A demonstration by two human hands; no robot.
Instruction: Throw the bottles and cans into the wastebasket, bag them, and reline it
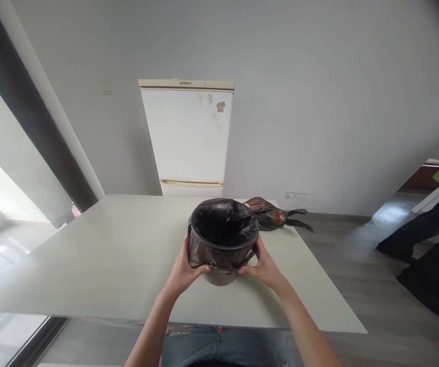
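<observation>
A small dark bin stands on the pale table, lined with a black plastic bag folded over its rim. My left hand grips the bag's edge on the bin's left side, fingers curled under it. My right hand holds the bag's edge on the right side, fingers closed on the plastic. Both hands press against the bin's wall near the front.
A tied, filled dark bag lies on the table behind the bin to the right. A white fridge stands against the far wall. At the right edge a person's dark legs stand on the grey wood floor.
</observation>
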